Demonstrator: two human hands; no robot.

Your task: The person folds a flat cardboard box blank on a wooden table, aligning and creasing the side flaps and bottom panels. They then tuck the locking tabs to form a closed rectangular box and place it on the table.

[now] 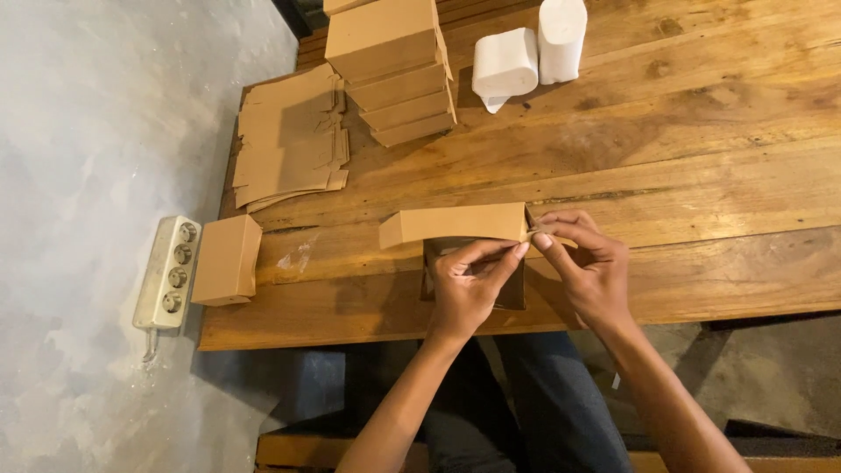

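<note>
A brown cardboard box (pixel 451 226) with its lid raised stands near the front edge of the wooden table (pixel 701 175). My left hand (pixel 469 285) rests on the box front, its fingers reaching up to the lid's right end. My right hand (pixel 589 263) pinches the flap at the lid's right corner. The fingertips of both hands nearly meet there. The box body is mostly hidden behind my left hand.
A stack of folded brown boxes (pixel 394 66) stands at the back, with flat cardboard blanks (pixel 289 136) left of it. One closed box (pixel 226 260) overhangs the table's left edge. Two white paper rolls (pixel 526 52) sit at the back. A power strip (pixel 166 273) lies on the floor.
</note>
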